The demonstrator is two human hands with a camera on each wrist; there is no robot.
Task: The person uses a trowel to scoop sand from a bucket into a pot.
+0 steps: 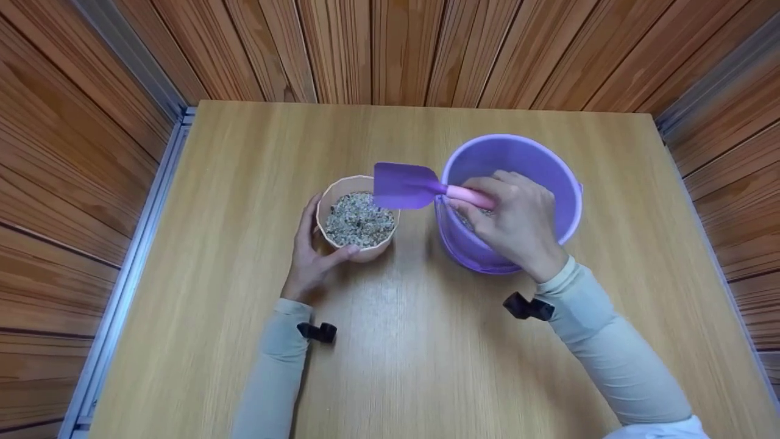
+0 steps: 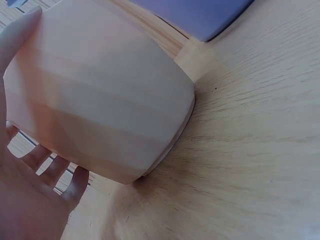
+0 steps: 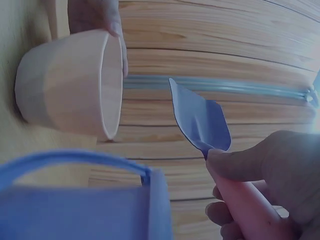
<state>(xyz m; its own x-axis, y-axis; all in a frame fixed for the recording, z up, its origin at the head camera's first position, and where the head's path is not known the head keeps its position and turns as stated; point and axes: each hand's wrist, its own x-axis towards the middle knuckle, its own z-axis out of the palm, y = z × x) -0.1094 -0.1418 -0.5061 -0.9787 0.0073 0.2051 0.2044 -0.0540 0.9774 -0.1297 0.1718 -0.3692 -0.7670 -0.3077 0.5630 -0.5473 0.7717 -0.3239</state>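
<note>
My left hand [image 1: 309, 259] grips a pale pinkish flower pot [image 1: 372, 253] from its left side, thumb along the near wall and fingers around the far side. Speckled grey grit [image 1: 359, 221] lies inside. The pot stands upright on the table. In my right hand [image 1: 518, 216] is a toy shovel with a purple blade [image 1: 405, 186] and a pink handle [image 3: 245, 205]. Its blade is held above the pot's right rim, and no grit shows on it in the right wrist view. That hand is over the purple bucket [image 1: 512, 146], where a little grit shows beneath the fingers.
The bucket's purple carrying handle [image 3: 75, 156] hangs down on its near left side. Pot and bucket stand a short way apart on the wooden table [image 1: 390, 366]. Wood-plank walls [image 1: 402, 55] and metal rails [image 1: 137, 256] border the table.
</note>
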